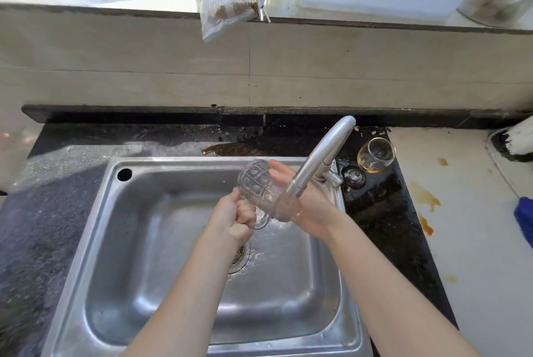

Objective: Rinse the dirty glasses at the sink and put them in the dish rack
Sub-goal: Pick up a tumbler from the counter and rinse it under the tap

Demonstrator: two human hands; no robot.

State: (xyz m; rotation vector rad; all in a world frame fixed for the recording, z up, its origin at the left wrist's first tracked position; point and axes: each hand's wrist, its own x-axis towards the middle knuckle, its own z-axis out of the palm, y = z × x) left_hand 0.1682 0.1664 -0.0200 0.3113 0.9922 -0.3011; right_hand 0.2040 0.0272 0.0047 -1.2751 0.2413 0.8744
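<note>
Mug (259, 188) at frame centre, tilted under tap (317, 160) over sink (144, 241). Left hand (230, 216) fingers clamped on handle; right hand (305, 203) open, cupping its mouth. Wet, slippery, fragile: hold by handle.

One head-worn wide-angle view, looking forward and steeply down from close above the sink (95, 284). Both forearms reach in from the bottom edge; the tiled wall (173, 68) and window ledge (86, 7) fill the top.
</note>
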